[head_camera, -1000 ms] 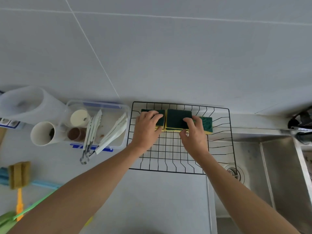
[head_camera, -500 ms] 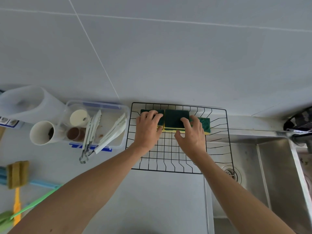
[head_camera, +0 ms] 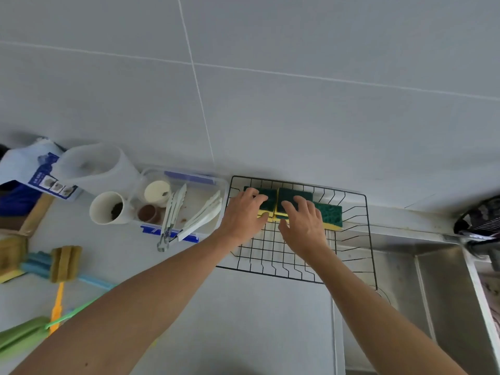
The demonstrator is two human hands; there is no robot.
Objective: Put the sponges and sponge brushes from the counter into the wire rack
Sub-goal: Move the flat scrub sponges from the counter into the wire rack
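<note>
A black wire rack (head_camera: 270, 257) stands on the counter against the wall. Three green-and-yellow sponges lie in a row along its back: a left sponge (head_camera: 267, 197), a middle sponge (head_camera: 293, 196) and a right sponge (head_camera: 331, 213). My left hand (head_camera: 240, 215) lies over the left sponge with its fingers curled on it. My right hand (head_camera: 303, 223) covers the front of the middle sponge, thumb spread to the left. Sponge brushes lie on the counter at the far left: a brown-headed one with an orange handle (head_camera: 65, 263), a blue-handled one (head_camera: 92, 281) and a green one (head_camera: 24, 331).
A clear plastic box (head_camera: 189, 177) with tongs and small cups sits left of the rack. A white cup (head_camera: 104, 209) and a clear jug (head_camera: 94, 166) stand further left. The steel sink (head_camera: 433, 293) is on the right, under the rack's right end.
My right hand has slid left from the right sponge onto the middle one, so more of the right sponge shows. My left hand stays on the left sponge.
</note>
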